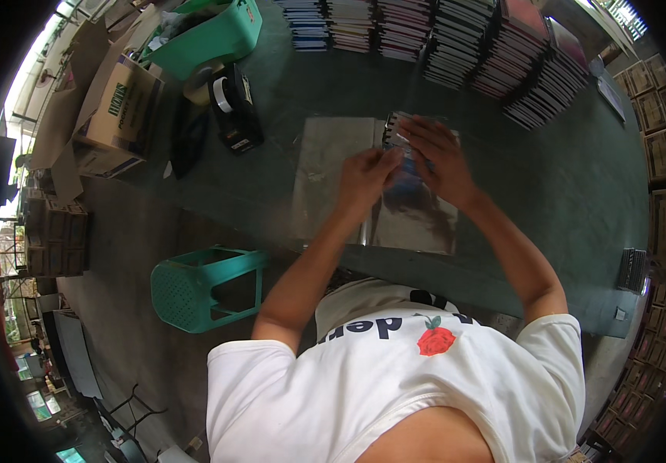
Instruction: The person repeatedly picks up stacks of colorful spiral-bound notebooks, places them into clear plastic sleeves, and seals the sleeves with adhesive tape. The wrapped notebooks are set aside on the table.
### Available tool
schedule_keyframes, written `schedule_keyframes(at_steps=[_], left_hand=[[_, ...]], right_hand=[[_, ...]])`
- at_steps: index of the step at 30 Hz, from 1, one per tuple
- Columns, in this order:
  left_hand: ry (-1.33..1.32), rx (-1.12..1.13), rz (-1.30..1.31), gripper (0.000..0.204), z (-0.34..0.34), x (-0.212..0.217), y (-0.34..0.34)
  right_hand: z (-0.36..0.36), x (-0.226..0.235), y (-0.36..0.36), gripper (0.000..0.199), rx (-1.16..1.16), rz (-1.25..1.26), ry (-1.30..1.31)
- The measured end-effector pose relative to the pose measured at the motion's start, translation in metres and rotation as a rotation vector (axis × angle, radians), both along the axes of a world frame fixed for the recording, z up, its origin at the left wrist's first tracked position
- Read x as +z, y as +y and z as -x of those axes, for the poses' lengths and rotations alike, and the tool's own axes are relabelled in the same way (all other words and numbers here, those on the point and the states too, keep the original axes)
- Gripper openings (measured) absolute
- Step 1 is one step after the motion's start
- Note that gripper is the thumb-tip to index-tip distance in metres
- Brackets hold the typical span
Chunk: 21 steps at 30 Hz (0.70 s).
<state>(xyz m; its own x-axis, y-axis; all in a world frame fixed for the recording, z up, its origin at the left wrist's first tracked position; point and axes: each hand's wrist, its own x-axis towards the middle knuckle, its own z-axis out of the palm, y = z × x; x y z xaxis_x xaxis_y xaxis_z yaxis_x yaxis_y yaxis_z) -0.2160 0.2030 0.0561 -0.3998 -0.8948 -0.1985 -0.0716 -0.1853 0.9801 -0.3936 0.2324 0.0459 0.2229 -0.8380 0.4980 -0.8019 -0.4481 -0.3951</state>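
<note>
White shirt [383, 374] fills the foreground below the hands; plastic sheets [321, 143] spread beneath and beyond the left hand [365, 176], its fingers bunched, hold unclear; a spiral-bound notebook [408, 176] lies between the hands, seemingly mid-handling, completion untellable; the right hand [441, 158] covers it, fingers extended; booklet stacks [458, 42] stand beyond.

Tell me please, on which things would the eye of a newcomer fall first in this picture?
Probably first on the person's left hand and right hand, which come together over a ring-bound booklet at the middle of the dark green table. Next, the tall stacks of booklets along the table's far edge, and the red flower on the white shirt below. The turquoise stool also stands out, at left.
</note>
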Motion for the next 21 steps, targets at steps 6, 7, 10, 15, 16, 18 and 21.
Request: schedule_keyframes(at_steps=[6, 7, 10, 15, 16, 18, 21], left_hand=[[-0.519, -0.008, 0.205, 0.036, 0.004, -0.028, -0.009], [-0.568, -0.014, 0.216, 0.035, -0.006, -0.045, -0.007], [-0.346, 0.217, 0.196, 0.031, -0.059, -0.062, -0.032], [-0.696, 0.742, 0.768, 0.023, -0.170, -0.021, -0.141], [-0.788, 0.787, 0.580, 0.026, -0.199, -0.043, -0.166], [-0.784, 0.785, 0.361, 0.033, -0.217, -0.059, -0.191], [-0.658, 0.732, 0.459, 0.038, -0.199, -0.052, -0.192]], right_hand=[[0.001, 0.010, 0.005, 0.047, 0.072, -0.030, -0.040], [0.001, 0.010, 0.005, 0.049, 0.068, -0.031, -0.028], [0.000, 0.014, -0.006, 0.052, -0.094, -0.043, 0.007], [0.013, 0.017, -0.030, 0.053, -0.227, -0.247, -0.248], [0.014, 0.009, -0.033, 0.050, -0.231, -0.445, -0.359], [0.018, 0.003, -0.037, 0.047, -0.273, -0.666, -0.545], [0.020, 0.007, -0.036, 0.045, -0.294, -0.732, -0.779]])
